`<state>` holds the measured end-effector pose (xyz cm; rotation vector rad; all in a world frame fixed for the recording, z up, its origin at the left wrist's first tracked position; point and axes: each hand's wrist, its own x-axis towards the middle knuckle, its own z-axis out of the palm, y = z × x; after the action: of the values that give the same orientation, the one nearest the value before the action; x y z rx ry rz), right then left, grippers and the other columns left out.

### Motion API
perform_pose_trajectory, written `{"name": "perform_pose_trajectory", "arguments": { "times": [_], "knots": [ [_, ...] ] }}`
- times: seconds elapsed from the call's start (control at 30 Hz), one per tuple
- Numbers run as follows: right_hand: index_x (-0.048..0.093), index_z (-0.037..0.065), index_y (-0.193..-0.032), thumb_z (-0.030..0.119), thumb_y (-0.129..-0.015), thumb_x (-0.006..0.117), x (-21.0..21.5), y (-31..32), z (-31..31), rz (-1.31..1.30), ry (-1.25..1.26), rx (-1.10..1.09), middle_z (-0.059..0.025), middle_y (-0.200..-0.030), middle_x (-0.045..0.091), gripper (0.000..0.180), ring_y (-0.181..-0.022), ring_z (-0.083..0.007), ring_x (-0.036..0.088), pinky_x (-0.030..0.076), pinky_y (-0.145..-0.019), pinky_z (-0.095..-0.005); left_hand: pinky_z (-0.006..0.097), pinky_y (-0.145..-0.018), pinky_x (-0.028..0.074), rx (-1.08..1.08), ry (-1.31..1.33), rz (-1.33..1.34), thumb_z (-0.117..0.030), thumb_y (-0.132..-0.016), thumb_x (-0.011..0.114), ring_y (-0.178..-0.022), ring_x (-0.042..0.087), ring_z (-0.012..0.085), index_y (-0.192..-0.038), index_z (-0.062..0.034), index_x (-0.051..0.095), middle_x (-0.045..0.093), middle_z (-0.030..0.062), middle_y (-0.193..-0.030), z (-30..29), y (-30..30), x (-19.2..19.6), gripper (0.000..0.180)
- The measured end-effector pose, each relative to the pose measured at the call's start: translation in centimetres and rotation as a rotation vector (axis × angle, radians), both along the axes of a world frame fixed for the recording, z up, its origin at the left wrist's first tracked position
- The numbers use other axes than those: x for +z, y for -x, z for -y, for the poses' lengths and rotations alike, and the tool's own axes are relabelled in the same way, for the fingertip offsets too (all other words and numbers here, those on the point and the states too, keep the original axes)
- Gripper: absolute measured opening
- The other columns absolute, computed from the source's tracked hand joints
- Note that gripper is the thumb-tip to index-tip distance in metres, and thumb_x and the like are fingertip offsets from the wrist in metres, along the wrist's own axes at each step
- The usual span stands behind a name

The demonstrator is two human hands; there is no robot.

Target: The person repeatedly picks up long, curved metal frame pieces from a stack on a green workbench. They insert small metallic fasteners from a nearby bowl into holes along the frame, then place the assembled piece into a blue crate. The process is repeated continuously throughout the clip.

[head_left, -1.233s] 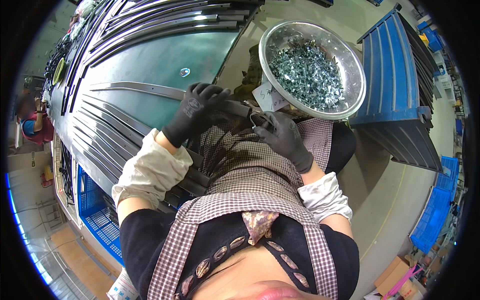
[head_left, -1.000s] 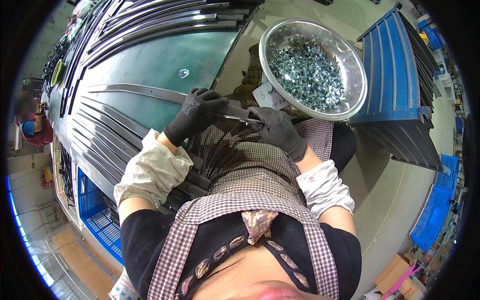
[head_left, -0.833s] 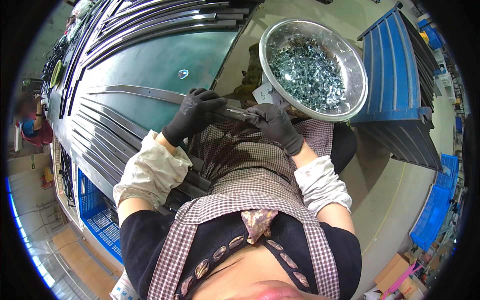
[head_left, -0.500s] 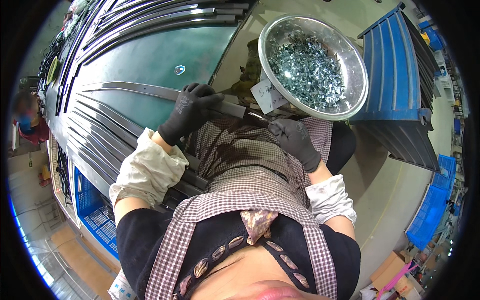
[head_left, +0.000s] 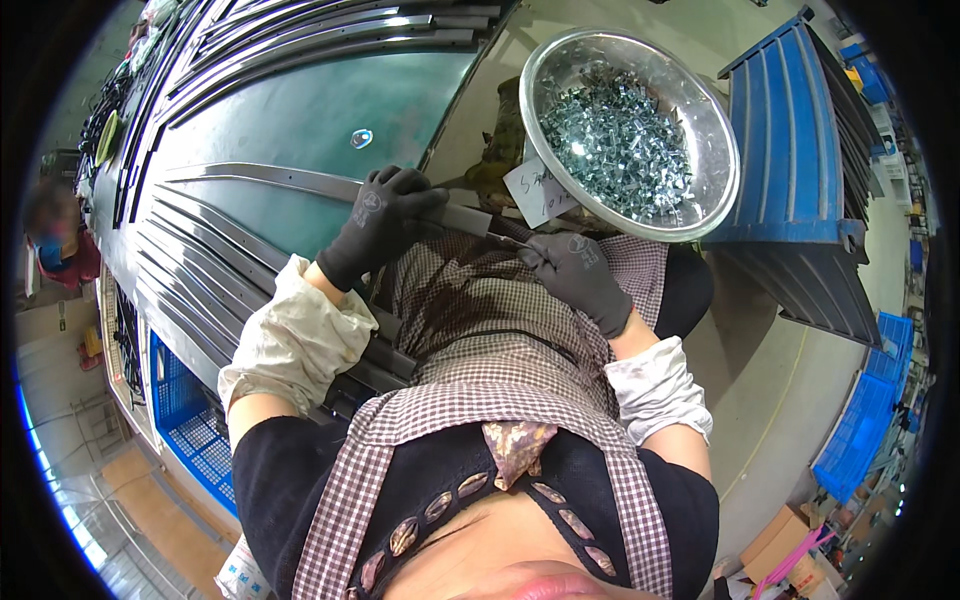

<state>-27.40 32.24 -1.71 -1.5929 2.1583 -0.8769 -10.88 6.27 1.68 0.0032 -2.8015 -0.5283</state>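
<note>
My left hand (head_left: 385,220), in a dark grey glove, is closed round a long dark trim strip (head_left: 290,178) near its right end. The strip runs left from my lap onto the green table. My right hand (head_left: 580,275), gloved the same way, pinches a small thin metal piece (head_left: 508,240) against the strip's right end. The piece is mostly covered by my fingers, so its exact kind does not show. Past my right hand stands a clear round bowl (head_left: 729,190) heaped with small shiny metal clips (head_left: 620,145).
More dark strips (head_left: 200,255) lie on the green table (head_left: 290,120). A paper label (head_left: 537,190) with handwriting hangs by the bowl. At the right stands a blue ribbed bin (head_left: 775,140). A blue crate (head_left: 195,440) sits below the table; another person (head_left: 60,235) is at far left.
My right hand has shifted left, closer to the strip's end, and less of the metal piece shows. My left hand and the strip have stayed put.
</note>
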Motion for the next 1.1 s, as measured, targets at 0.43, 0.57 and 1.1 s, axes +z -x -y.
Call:
{"name": "perform_pose_trajectory", "arguments": {
  "times": [0.43,0.57,1.1],
  "knots": [
    [0.071,0.006,-0.086,0.03,-0.088,0.069,2.9,6.0,-1.1,0.029,-0.001,-0.057,-0.0116,-0.08,0.07,0.024,-0.072,-0.0291,0.067,0.053,-0.066,-0.0401,0.037,-0.082,0.053,-0.207,-0.424,0.63,-0.011,-0.078,0.077,-0.089,0.065,0.0264,-0.113,-0.0086,0.072,0.07,0.0101,-0.094,2.1,-3.4,4.8,0.036],
    [0.072,0.008,-0.104,0.032,-0.087,0.071,2.8,12.3,0.8,-0.098,-0.12,-0.294,-0.0143,-0.1,0.071,0.029,-0.093,-0.0308,0.069,0.053,-0.082,-0.041,0.035,-0.086,0.054,0.091,-0.456,0.666,-0.02,-0.085,0.078,-0.096,0.068,0.0222,-0.123,-0.0067,0.067,0.072,0.0127,-0.105,7.8,-0.9,4.7,0.042],
    [0.065,0.013,-0.126,0.038,-0.089,0.067,-2.9,18.1,3.4,-0.17,-0.399,-0.322,-0.014,-0.127,0.065,0.045,-0.118,-0.0328,0.062,0.049,-0.1,-0.042,0.051,-0.106,0.038,0.482,0.359,0.026,-0.049,-0.072,0.078,-0.132,0.048,0.0341,-0.136,-0.0205,0.056,0.053,0.0098,-0.141,19.5,11.3,-0.1,0.074]
  ]
}}
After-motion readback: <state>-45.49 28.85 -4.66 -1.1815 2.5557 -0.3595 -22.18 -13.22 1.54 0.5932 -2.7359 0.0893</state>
